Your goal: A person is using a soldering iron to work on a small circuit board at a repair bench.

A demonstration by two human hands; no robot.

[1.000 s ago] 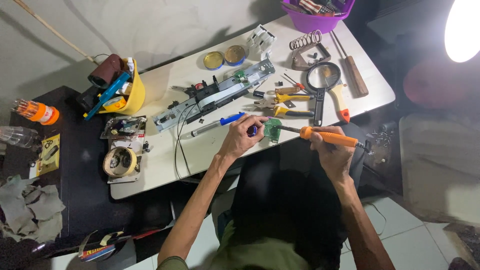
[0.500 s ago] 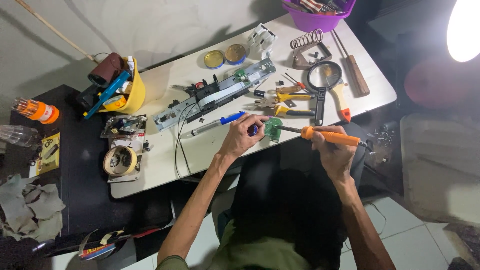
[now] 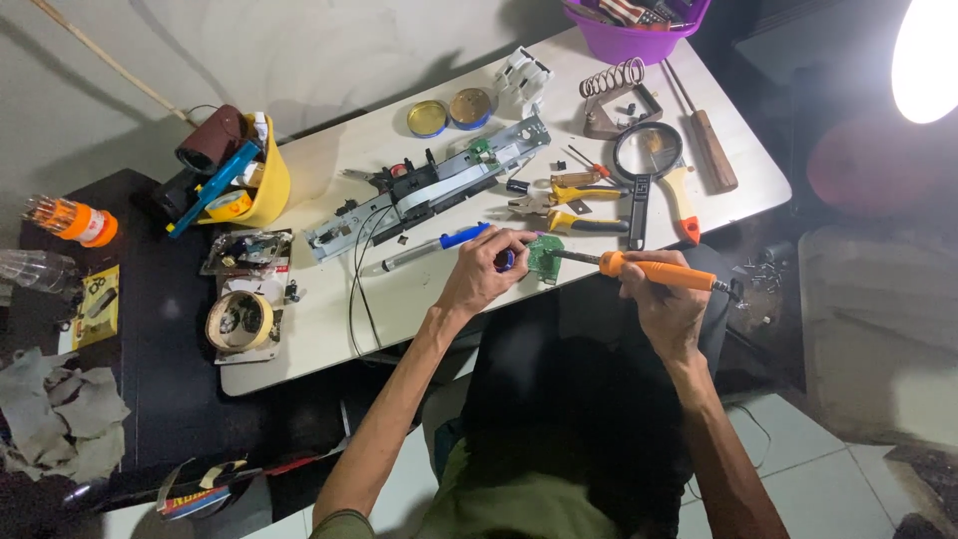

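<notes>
We see a lamp blown out to white glare off the table's far right corner. The table is bright and sharp; the floor below lies dim, in shadow.

Electronics repair bench: soldering iron; pliers; magnifier

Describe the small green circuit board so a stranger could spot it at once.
Start at the white table and go to its near edge, where the left hand and right hand meet. The green circuit board sits between them, at the tip of the orange-handled soldering iron. It is the only green square plate there.
</notes>
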